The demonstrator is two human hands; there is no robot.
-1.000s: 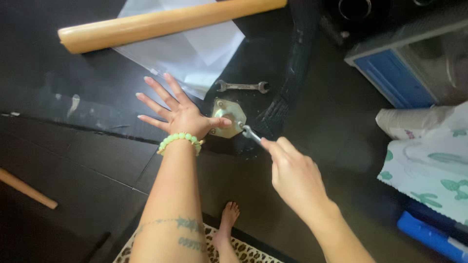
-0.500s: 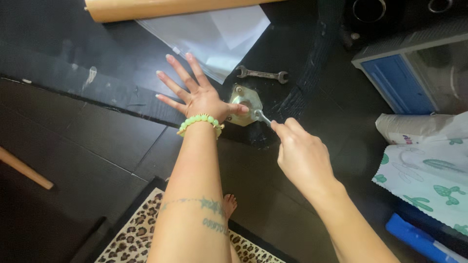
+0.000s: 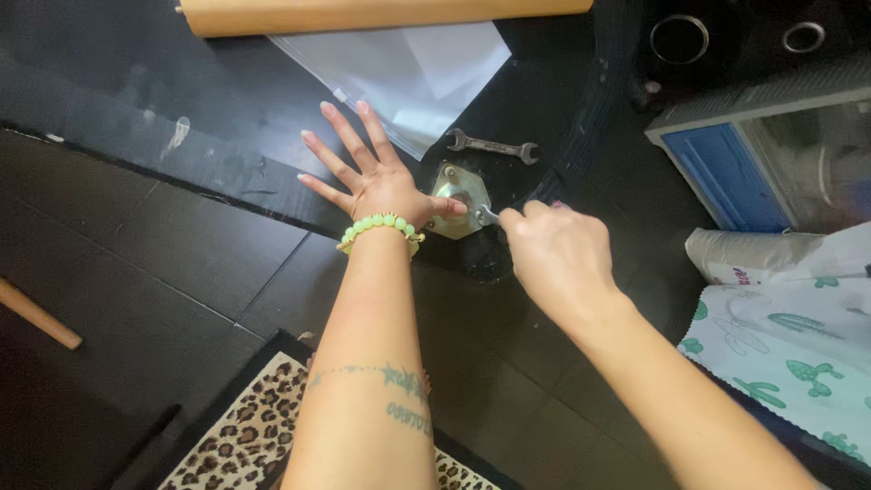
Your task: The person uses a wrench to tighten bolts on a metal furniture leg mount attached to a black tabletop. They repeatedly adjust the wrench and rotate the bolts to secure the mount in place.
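My left hand (image 3: 367, 177) lies flat on the dark surface with fingers spread, its thumb resting on a small metal plate (image 3: 451, 192) with bolts. A green bead bracelet (image 3: 381, 229) circles that wrist. My right hand (image 3: 555, 254) is closed around a small wrench (image 3: 487, 215) whose head meets the plate's right edge. A second open-ended spanner (image 3: 494, 146) lies loose just above the plate.
A brown paper roll (image 3: 381, 15) lies along the top, with a white sheet (image 3: 408, 77) under it. A blue and grey box (image 3: 753, 154) stands at right. Cactus-print cloth (image 3: 789, 354) lies lower right, a leopard-print mat (image 3: 245, 436) below, a wooden stick (image 3: 36, 313) at left.
The view has shifted, so hands and plate sit lower and more to the right in frame. My right hand has drawn closer to the plate with the wrench. The left hand stays spread.
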